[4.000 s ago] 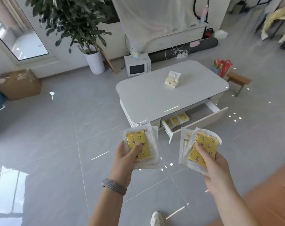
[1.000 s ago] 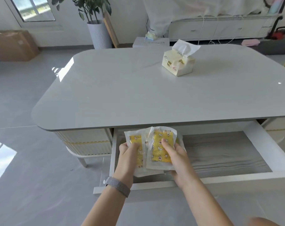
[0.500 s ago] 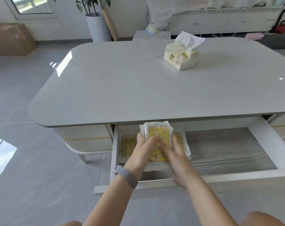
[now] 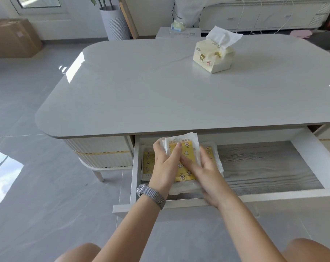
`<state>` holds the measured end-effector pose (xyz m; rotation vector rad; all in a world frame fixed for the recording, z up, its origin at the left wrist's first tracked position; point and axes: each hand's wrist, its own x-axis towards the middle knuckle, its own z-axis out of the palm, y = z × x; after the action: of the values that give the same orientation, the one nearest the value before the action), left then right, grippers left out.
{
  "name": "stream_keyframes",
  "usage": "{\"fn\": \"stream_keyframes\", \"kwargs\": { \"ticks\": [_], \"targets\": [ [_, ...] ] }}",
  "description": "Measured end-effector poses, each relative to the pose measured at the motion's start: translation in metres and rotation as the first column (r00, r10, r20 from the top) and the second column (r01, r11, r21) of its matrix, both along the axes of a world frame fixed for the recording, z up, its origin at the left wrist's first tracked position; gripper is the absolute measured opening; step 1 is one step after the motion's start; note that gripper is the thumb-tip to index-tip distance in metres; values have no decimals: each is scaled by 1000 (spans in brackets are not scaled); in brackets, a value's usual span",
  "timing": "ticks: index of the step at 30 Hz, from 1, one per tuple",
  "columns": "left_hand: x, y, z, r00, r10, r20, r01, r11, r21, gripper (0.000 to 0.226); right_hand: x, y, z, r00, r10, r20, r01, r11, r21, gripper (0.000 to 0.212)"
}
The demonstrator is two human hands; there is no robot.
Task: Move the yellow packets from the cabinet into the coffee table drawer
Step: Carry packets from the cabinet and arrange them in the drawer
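Yellow packets, flat squares printed with small stars and sealed in crinkly translucent wrappers [image 4: 182, 163], are sitting as a small stack at the left end of the open white coffee table drawer [image 4: 273, 194], on top of more yellow packets lying on the grey wood-grain drawer floor [image 4: 148, 163]. The left hand [image 4: 166, 167] is holding the stack's left edge with fingers curled round it; the right hand [image 4: 207, 174] is curling over the right edge, one finger pressing across the yellow face. Judging by the loose, rumpled wrapper margins, they are light, soft and slippery against each other, so a stack could be fanning apart. Gripping across the padded yellow centre, not the flimsy clear border, looks safest. A pale yellow soft tissue pack [image 4: 214, 57] is resting on the glossy grey tabletop [image 4: 141, 87], well apart.
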<state>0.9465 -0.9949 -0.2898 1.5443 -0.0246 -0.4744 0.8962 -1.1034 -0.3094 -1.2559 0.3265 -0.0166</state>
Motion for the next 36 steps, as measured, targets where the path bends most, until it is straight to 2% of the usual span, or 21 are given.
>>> {"fn": "stream_keyframes", "kwargs": {
  "ticks": [2,5,6,9,10,12,13,16,17,18,20,22,24,25,26,29,31,33,36],
  "targets": [
    [0,-1,-2,1000,0,-14,-1,999,-38,42,0,0,0,1000,30,4,-30,999,-33,101],
    [-2,-3,2,994,50,99,-57,996,70,39,-1,1,0,999,38,-12,-39,995,-94,100],
    [-1,-4,2,989,83,119,-93,992,80,34,-1,1,1,999,39,-24,-41,995,-86,96],
    [2,-6,3,988,120,102,-124,991,42,26,-1,-1,5,995,51,-84,-53,998,-24,65],
    [3,-6,4,989,102,109,-106,994,29,26,-1,-1,4,993,41,-111,-46,998,-39,63],
    [4,-7,5,993,10,121,-15,999,33,35,-1,-2,2,987,9,-158,-21,997,-76,68],
    [5,-7,4,994,-57,96,53,998,44,47,0,-2,0,984,5,-176,-17,998,-65,64],
    [13,-5,5,982,-151,-110,158,985,63,90,3,-10,0,963,36,-266,-36,999,3,51],
    [16,-4,4,984,-134,-120,145,985,93,91,5,-16,1,955,52,-291,-52,999,6,48],
    [18,-2,4,992,-111,-68,121,977,176,86,7,-24,3,947,59,-314,-62,998,1,44],
    [22,6,4,983,-122,138,45,884,466,73,10,-48,7,931,53,-360,-65,998,-21,30],
    [25,20,6,912,-304,276,-34,613,789,58,13,-79,9,910,20,-414,-55,996,-73,16],
    [31,30,7,827,-527,194,-9,333,943,43,12,-108,9,882,-39,-470,-49,984,-174,14],
    [32,31,7,806,-580,119,32,243,969,40,11,-121,5,866,-79,-493,-46,970,-237,19],
    [30,31,6,796,-603,56,81,198,977,42,11,-132,1,843,-130,-521,-39,953,-302,24],
    [21,27,-3,760,-648,-34,200,184,962,65,12,-154,-16,764,-246,-597,-72,887,-457,38],
    [18,27,-8,736,-674,-67,252,181,951,73,17,-162,-23,716,-252,-651,-134,865,-483,57],
    [18,27,-9,722,-685,-98,292,174,941,73,26,-164,-23,695,-245,-676,-165,861,-482,70],
    [16,26,-8,690,-710,-141,350,157,923,64,36,-156,-19,677,-260,-689,-169,856,-489,67]
  ]
}}
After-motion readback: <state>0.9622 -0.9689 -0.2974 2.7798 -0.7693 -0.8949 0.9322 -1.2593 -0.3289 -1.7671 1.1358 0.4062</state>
